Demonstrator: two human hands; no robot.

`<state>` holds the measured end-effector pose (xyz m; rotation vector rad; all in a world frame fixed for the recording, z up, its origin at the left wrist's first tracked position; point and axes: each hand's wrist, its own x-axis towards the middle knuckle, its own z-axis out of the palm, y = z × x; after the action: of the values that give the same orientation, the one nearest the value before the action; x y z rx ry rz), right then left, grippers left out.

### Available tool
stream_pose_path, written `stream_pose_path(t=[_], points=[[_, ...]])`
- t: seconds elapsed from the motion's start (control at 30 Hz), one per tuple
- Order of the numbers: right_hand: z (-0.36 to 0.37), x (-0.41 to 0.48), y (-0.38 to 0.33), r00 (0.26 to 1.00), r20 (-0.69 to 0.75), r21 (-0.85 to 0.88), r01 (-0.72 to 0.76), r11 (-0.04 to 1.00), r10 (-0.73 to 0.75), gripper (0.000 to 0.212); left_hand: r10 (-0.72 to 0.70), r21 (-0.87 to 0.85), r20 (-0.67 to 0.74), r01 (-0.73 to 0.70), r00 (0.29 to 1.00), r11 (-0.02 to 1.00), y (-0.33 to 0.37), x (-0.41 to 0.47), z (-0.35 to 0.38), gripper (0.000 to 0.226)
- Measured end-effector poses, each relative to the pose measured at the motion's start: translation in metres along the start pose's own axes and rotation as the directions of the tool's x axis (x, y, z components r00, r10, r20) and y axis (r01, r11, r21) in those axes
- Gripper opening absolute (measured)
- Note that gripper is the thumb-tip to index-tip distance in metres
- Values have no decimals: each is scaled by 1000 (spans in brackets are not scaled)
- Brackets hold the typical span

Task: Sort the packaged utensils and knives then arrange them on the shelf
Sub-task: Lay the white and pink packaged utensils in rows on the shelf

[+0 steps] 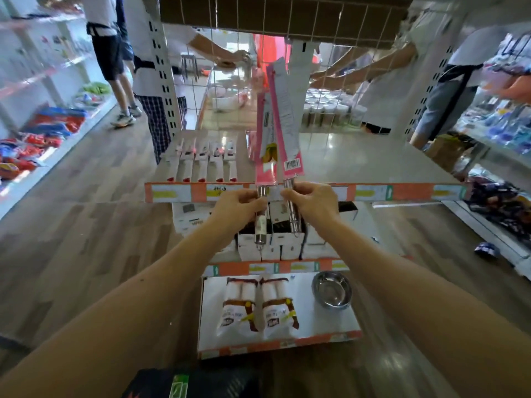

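Left hand (240, 203) gripping steel-handled pink-carded knife (265, 156), right hand (311, 201) likewise

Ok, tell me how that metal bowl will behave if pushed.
The metal bowl looks thin and empty, so it is probably light. Sitting upright on the smooth white shelf, it would likely slide rather than tip.
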<state>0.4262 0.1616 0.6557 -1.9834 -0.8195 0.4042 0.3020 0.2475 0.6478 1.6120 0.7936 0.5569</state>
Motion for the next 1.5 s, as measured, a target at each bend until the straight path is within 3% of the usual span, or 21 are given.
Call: stream_pose_path(t=[0.23, 0.37, 0.57, 0.73, 0.9, 1.2, 1.33, 1.5], points=[[4, 65, -1, 998, 66, -80, 27, 996, -22, 34, -77, -74, -98, 70, 992, 995, 7, 48, 4, 19], [13, 91, 0, 997, 83, -210, 17, 978, 0, 31, -113, -86, -129, 102, 985, 991, 6, 65, -1, 29], [19, 122, -6, 999, 34, -403, 8, 915, 6, 32, -175, -126, -103, 161, 979, 979, 9, 77, -6, 10], [17, 137, -11, 997, -3, -552, 64, 832, -78, 22, -183, -117, -83, 172, 980, 978, 9, 86, -10, 33], [20, 143, -18, 993, 44, -644, 109, 757, -106, 21, -185, -161, -88, 169, 979, 972, 15, 93, -10, 30], [36, 150, -14, 995, 94, -554, 81, 829, -34, 30, -200, -178, -109, 178, 974, 968, 18, 97, -8, 32], [38, 157, -12, 993, 121, -369, 60, 927, -16, 26, -187, -185, -114, 164, 976, 969, 21, 95, -3, 30], [36, 152, 0, 983, 176, -156, 69, 985, -41, 40, -168, -197, -113, 144, 979, 970, 21, 92, -1, 30]])
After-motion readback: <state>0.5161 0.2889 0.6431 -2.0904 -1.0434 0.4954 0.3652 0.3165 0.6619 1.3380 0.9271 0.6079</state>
